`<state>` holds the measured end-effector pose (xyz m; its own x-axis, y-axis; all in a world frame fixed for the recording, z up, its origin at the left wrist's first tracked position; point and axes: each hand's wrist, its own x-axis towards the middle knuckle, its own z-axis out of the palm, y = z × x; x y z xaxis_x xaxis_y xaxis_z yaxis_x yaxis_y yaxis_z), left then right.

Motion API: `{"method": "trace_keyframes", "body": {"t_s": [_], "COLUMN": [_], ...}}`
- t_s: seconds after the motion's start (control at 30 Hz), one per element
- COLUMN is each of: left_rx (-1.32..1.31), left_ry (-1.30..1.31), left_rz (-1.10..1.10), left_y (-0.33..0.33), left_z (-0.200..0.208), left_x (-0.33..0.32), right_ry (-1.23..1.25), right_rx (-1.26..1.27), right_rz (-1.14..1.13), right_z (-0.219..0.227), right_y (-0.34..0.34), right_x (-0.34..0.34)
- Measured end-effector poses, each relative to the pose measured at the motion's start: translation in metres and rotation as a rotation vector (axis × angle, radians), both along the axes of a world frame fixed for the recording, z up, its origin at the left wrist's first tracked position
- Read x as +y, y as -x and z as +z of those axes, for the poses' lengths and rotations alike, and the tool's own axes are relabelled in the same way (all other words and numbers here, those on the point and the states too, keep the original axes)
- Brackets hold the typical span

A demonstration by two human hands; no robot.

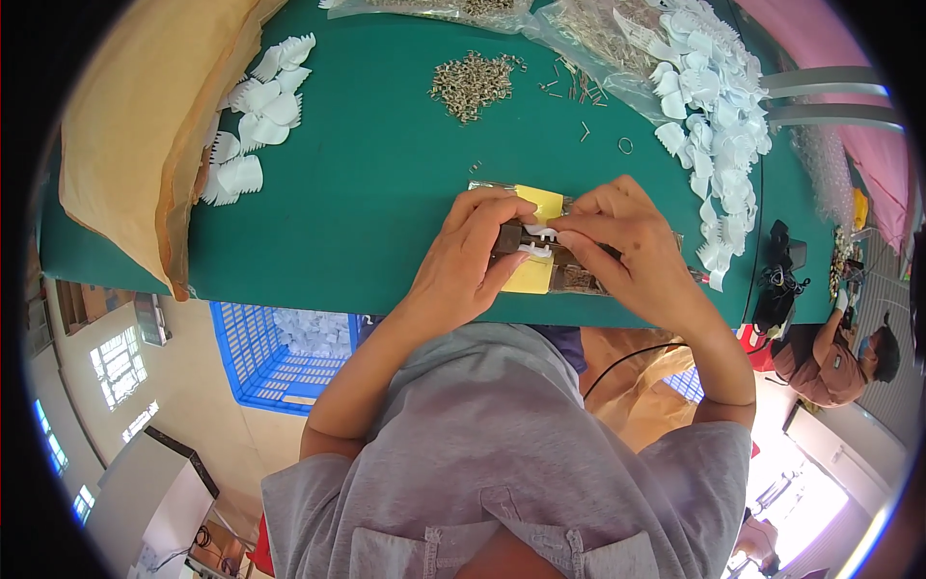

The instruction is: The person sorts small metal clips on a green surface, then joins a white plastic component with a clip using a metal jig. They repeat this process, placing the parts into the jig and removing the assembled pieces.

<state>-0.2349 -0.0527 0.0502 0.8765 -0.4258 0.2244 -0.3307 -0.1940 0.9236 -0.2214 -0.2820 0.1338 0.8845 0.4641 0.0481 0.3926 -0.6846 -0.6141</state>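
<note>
In front of me, on a dark metal jig (507, 238) with yellow pads (528, 278), lie white toothed plastic pieces (536, 250) that look like hair claw clip halves. My left hand (473, 243) grips them from the left, index finger at the far side and thumb at the near side. From the right, my right hand (625, 236) pinches with thumb and index finger at the pieces' right end. Anything small between those right fingertips is too hidden to make out. The fingers cover part of the jig.
Beyond the jig are a pile of small metal springs (471, 85) and loose metal pins (579, 85). White toothed pieces heap at the right (714, 106) and spill from a tan sack (145, 135) at the left. A blue crate (260, 386) stands below the table edge. Another person (834, 362) sits far right.
</note>
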Motion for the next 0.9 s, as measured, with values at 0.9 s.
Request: {"method": "trace_keyframes", "body": {"t_s": [0.9], "left_rx": [-0.054], "left_ry": [-0.051], "left_rz": [0.02], "left_y": [0.0], "left_z": [-0.001], "left_x": [-0.004], "right_ry": [-0.253], "right_rx": [0.009], "right_rz": [-0.084], "right_z": [-0.029], "right_y": [0.01], "right_x": [0.012]}}
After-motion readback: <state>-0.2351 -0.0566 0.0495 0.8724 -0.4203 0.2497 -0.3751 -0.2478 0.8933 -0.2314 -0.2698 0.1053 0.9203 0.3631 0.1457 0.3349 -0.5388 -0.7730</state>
